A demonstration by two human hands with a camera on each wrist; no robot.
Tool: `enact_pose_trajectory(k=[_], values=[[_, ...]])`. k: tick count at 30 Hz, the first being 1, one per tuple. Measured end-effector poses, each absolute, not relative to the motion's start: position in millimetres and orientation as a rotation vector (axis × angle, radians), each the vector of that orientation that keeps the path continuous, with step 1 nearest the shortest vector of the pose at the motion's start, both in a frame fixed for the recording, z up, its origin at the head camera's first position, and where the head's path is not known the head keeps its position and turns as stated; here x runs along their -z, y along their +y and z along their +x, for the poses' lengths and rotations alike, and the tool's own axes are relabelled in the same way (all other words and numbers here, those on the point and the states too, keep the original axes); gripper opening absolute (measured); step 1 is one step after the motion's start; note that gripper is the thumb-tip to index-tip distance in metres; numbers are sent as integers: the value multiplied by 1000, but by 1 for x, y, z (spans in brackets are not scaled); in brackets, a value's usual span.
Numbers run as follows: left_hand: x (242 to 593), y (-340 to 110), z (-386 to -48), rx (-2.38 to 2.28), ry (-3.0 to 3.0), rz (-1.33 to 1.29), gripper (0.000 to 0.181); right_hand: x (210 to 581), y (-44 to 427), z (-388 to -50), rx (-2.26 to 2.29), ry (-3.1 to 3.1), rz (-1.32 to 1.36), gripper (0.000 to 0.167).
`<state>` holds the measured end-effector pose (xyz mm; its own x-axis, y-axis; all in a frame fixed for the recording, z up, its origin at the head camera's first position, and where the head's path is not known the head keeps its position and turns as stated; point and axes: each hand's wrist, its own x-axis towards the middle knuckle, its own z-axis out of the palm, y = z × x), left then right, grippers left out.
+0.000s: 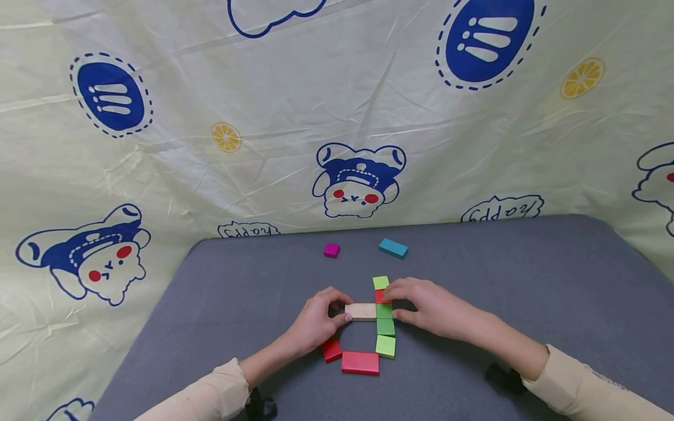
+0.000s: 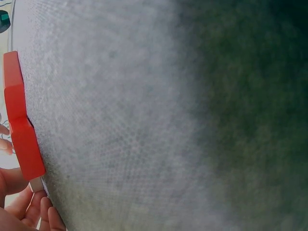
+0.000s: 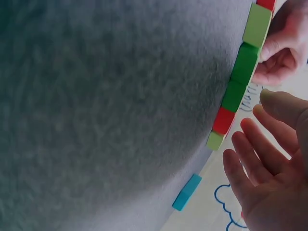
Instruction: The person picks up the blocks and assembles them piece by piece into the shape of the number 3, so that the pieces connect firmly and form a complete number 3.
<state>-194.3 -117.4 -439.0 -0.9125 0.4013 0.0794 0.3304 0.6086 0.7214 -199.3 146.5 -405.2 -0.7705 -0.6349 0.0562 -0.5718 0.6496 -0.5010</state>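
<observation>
A plain wooden block (image 1: 361,311) lies flat on the table, its right end against a column of small blocks. My left hand (image 1: 317,318) pinches its left end between thumb and fingers; in the left wrist view the block (image 2: 36,184) shows only partly. The column holds a light green block (image 1: 381,283), a red block (image 1: 380,296), two green blocks (image 1: 385,327) and another light green block (image 1: 385,347). Right of it, my right hand (image 1: 434,307) has its fingers spread at the red and upper green blocks. The right wrist view shows this hand (image 3: 274,178) holding nothing.
A long red block (image 1: 360,363) and a smaller red block (image 1: 332,349) lie at the near side, left of the column's lower end. Farther back lie a magenta block (image 1: 332,251) and a blue block (image 1: 393,248). A printed curtain (image 1: 274,175) hangs behind the grey table (image 1: 237,292).
</observation>
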Motion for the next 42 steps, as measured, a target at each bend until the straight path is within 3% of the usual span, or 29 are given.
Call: enact_pose_trajectory(k=[12, 28, 42], values=[[438, -117, -194, -1209, 2736, 627, 20, 411, 134, -191, 674, 2803, -1067, 30], [434, -116, -193, -1183, 2736, 602, 22, 413, 131, -191, 744, 2795, -950, 26], [431, -118, -203, -1085, 2721, 730, 22, 416, 134, -188, 791, 2803, -973, 25]])
